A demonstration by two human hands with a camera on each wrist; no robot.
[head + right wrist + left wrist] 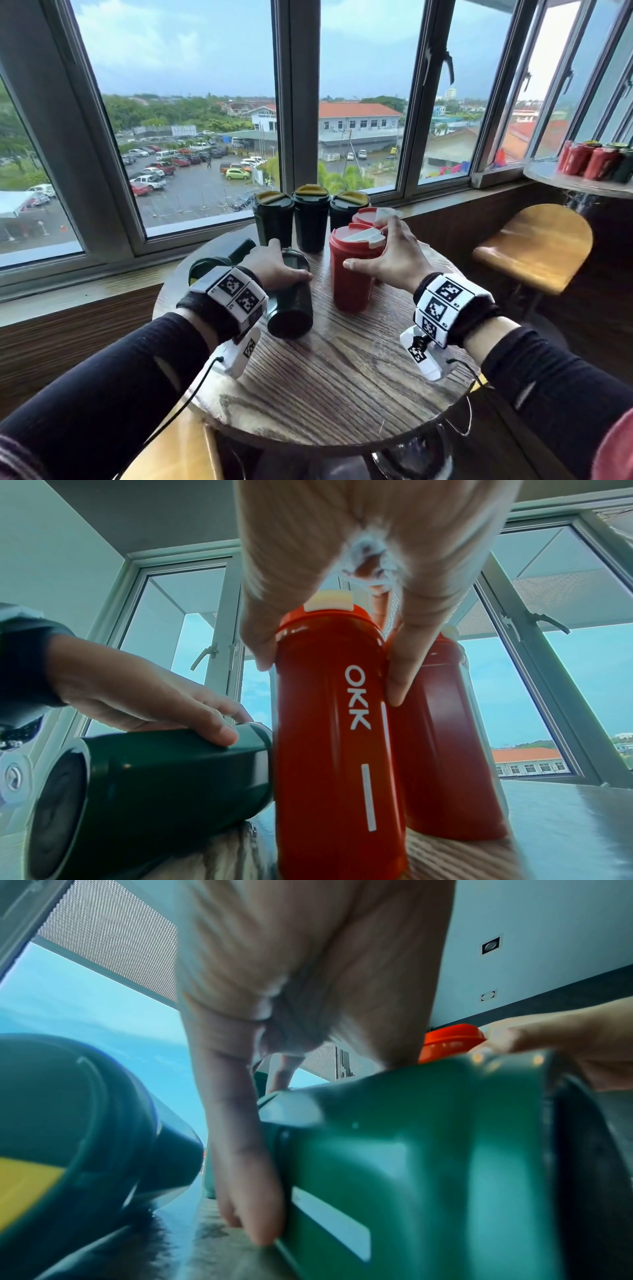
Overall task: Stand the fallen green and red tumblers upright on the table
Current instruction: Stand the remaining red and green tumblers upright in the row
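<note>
On the round wooden table a dark green tumbler lies on its side, base toward me. My left hand grips it from above near the lid end; in the left wrist view my fingers curl round its body. A second green tumbler lies fallen behind my left wrist. A red tumbler with a white lid flap stands on its base at the centre. My right hand holds it just below the lid, thumb and fingers on either side of the body.
Three green tumblers with yellow lids stand upright along the window side, and another red tumbler stands behind the held one. A wooden stool is at the right, and a side table with more tumblers is far right.
</note>
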